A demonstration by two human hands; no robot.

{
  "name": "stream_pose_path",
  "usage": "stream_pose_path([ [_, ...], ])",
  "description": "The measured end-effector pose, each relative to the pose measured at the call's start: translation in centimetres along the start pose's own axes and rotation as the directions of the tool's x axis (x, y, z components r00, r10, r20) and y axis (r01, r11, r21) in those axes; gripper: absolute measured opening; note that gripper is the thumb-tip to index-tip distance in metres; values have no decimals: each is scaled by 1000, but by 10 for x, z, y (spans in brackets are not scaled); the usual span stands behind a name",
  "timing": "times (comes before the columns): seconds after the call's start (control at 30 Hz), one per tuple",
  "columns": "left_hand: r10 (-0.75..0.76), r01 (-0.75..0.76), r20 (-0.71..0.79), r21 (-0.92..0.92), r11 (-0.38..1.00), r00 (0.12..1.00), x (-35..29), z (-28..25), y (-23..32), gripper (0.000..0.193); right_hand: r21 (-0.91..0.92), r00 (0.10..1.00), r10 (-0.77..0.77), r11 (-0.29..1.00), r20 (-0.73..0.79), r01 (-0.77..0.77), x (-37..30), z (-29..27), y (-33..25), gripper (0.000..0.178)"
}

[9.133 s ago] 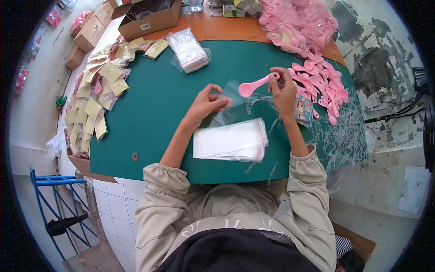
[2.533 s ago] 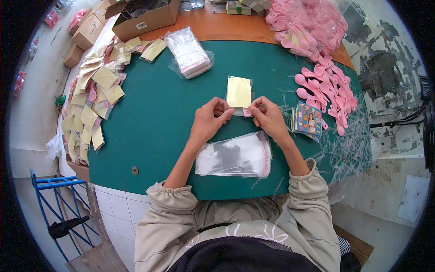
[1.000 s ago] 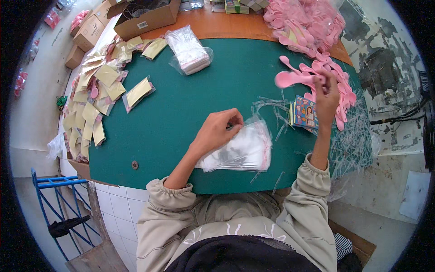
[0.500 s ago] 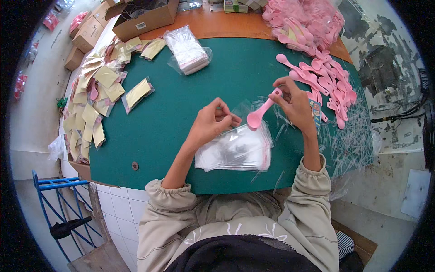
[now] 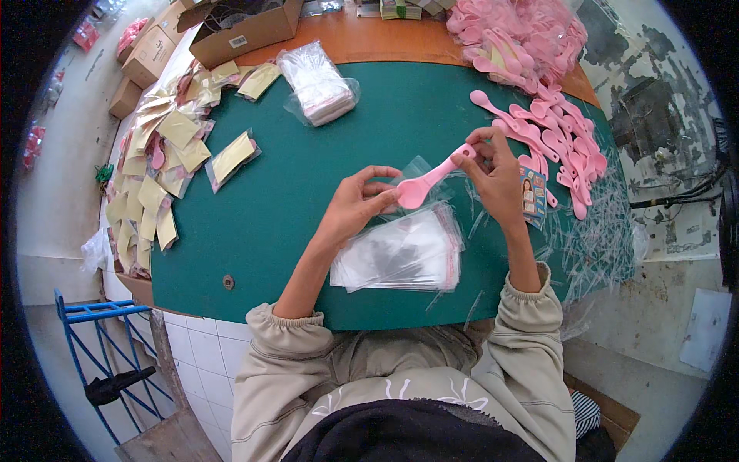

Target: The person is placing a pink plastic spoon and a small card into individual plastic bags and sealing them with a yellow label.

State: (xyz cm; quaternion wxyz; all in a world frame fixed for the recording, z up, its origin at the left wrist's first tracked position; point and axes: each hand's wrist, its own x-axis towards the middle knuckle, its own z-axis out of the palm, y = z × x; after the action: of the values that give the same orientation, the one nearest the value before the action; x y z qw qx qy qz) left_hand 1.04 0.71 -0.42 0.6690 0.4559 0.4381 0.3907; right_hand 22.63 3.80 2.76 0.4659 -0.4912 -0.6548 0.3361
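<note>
My right hand (image 5: 493,165) pinches the handle end of a pink plastic spoon (image 5: 435,175), which slants down to the left. The spoon's bowl lies at the thumb of my left hand (image 5: 364,199). My left fingers are closed on a small clear plastic bag (image 5: 416,167), part of it showing behind the spoon; whether the bowl is inside it I cannot tell. Below both hands a stack of clear plastic bags (image 5: 392,258) lies on the green table mat (image 5: 254,208). A printed card (image 5: 533,194) sits just right of my right wrist.
Loose pink spoons (image 5: 558,138) lie at right, with bagged pink spoons (image 5: 519,35) behind them. Clear plastic strips (image 5: 589,246) litter the right edge. Packets with cream cards (image 5: 146,185) pile up at left. A bundle of clear bags (image 5: 319,85) and an open cardboard box (image 5: 246,38) stand farther back.
The spoon has moved left and up, its bowl now meeting my left fingers. My right hand has shifted slightly left, uncovering more of the printed card.
</note>
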Motion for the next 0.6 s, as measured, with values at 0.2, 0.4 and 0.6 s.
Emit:
stream_pose_path([
  [0.2, 28, -30, 81, 24, 999, 996, -2, 8, 2, 36, 37, 969, 61, 997, 238, -72, -6, 15, 0, 29],
  [0.4, -139, 163, 265, -72, 984, 954, -7, 6, 11, 33, 139, 983, 96, 983, 155, -118, -9, 13, -5, 25],
  [0.6, 12, -16, 143, 23, 1000, 990, -5, 2, 10, 34, 80, 830, -262, 963, 493, 256, -7, 4, -7, 31],
])
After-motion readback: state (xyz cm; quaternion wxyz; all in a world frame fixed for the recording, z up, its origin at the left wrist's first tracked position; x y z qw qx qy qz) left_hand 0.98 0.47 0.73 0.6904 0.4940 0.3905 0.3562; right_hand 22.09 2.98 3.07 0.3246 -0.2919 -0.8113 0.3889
